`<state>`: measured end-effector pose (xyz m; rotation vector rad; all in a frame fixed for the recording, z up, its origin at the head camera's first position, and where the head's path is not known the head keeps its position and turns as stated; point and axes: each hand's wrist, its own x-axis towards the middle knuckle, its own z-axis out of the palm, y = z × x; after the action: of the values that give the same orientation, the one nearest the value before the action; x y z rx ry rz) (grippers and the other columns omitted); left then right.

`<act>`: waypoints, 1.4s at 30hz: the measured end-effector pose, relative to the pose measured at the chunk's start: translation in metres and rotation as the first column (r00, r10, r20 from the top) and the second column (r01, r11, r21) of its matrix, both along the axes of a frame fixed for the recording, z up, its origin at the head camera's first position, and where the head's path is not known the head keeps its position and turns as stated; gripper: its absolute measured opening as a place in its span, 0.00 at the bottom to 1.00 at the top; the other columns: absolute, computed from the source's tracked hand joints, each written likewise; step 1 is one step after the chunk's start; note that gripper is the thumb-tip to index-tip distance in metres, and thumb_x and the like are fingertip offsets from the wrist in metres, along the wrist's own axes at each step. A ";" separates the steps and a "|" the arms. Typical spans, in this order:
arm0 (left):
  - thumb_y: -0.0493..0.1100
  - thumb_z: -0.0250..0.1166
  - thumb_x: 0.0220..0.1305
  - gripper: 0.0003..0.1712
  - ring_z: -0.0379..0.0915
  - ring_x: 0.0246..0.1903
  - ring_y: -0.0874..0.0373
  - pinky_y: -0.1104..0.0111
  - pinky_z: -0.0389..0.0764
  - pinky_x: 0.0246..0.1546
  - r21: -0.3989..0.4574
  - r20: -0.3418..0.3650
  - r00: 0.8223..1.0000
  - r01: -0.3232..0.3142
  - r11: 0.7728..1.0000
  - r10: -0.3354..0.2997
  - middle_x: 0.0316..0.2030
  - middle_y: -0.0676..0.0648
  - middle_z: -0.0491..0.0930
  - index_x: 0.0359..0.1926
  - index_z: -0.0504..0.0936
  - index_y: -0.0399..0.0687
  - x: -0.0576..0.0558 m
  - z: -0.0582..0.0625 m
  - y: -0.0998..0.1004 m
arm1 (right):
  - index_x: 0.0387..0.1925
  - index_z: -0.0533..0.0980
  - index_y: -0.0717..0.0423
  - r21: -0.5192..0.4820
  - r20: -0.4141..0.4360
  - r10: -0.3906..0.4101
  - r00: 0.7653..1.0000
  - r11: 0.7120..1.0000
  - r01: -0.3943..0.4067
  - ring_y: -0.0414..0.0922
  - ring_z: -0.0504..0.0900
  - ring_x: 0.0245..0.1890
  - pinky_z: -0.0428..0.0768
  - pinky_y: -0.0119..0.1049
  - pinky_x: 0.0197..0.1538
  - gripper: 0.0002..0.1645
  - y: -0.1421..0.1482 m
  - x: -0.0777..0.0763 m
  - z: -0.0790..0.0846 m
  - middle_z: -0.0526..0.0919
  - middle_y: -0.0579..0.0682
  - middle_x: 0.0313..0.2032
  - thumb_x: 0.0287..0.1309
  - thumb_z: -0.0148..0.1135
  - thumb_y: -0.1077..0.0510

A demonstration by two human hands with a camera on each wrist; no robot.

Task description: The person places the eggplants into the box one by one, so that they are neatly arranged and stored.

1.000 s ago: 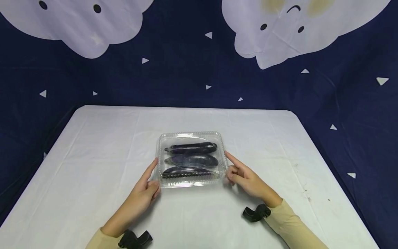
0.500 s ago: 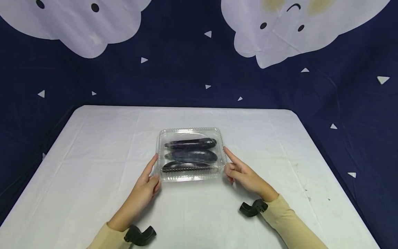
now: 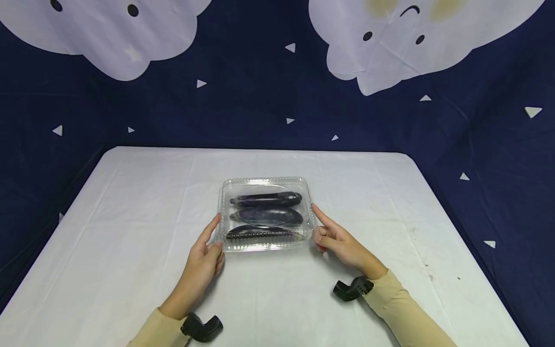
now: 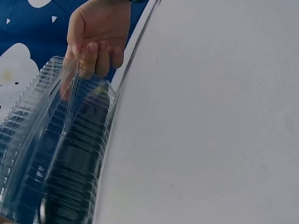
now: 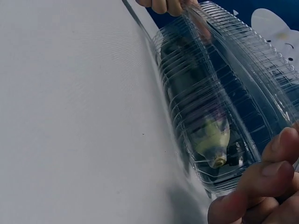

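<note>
A clear plastic clamshell box [image 3: 266, 246] lies on the white table with three dark purple eggplants inside, one being the middle eggplant [image 3: 269, 216]. My left hand [image 3: 200, 267] grips its left rim, index finger stretched along the side and thumb at the near corner. Opposite, my right hand [image 3: 344, 246] pinches the right rim, its index finger extended along the edge. In the right wrist view, the nearest eggplant [image 5: 215, 135] shows its pale green stem end through the ribbed wall. The lid looks closed down over the base.
The white-covered table [image 3: 130, 202] spreads around the box, with small dark specks at its right side. A navy cloth [image 3: 243, 111] with clouds and triangles hangs behind. Black wrist mounts [image 3: 353, 288] sit on both sleeves.
Both hands have slid the box a little away from me, toward the far edge, mostly in the first half second. Their hold on its sides looks the same.
</note>
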<state>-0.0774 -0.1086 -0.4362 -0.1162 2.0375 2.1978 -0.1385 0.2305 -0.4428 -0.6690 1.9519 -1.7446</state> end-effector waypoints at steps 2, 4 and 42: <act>0.29 0.42 0.70 0.40 0.52 0.13 0.67 0.75 0.60 0.16 0.009 -0.005 1.000 -0.009 1.000 0.009 0.11 0.57 0.56 0.77 0.54 0.64 0.000 -0.001 0.001 | 0.79 0.36 0.51 -0.001 0.003 -0.005 1.000 1.000 0.005 0.39 0.71 0.27 0.76 0.34 0.34 0.46 0.000 0.000 0.000 0.72 0.45 0.27 0.71 0.47 0.66; 0.29 0.42 0.69 0.40 0.52 0.13 0.67 0.75 0.60 0.16 0.013 -0.010 1.000 -0.014 1.000 0.014 0.11 0.57 0.56 0.77 0.54 0.63 -0.001 -0.002 0.001 | 0.79 0.36 0.52 -0.008 -0.001 -0.002 1.000 1.000 0.002 0.40 0.71 0.27 0.76 0.34 0.33 0.46 0.001 -0.001 -0.001 0.73 0.45 0.27 0.70 0.48 0.67; 0.31 0.39 0.74 0.36 0.55 0.17 0.67 0.76 0.59 0.19 0.059 -0.042 0.996 -0.071 0.996 0.074 0.18 0.55 0.60 0.78 0.53 0.60 -0.004 -0.005 0.009 | 0.79 0.38 0.53 -0.100 0.030 -0.050 0.998 0.994 0.053 0.40 0.73 0.30 0.77 0.32 0.35 0.46 -0.005 -0.006 -0.004 0.72 0.44 0.28 0.69 0.46 0.69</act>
<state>-0.0819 -0.0994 -0.4413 -0.1390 2.0212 2.3205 -0.1446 0.2260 -0.4471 -0.6309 1.8890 -1.8835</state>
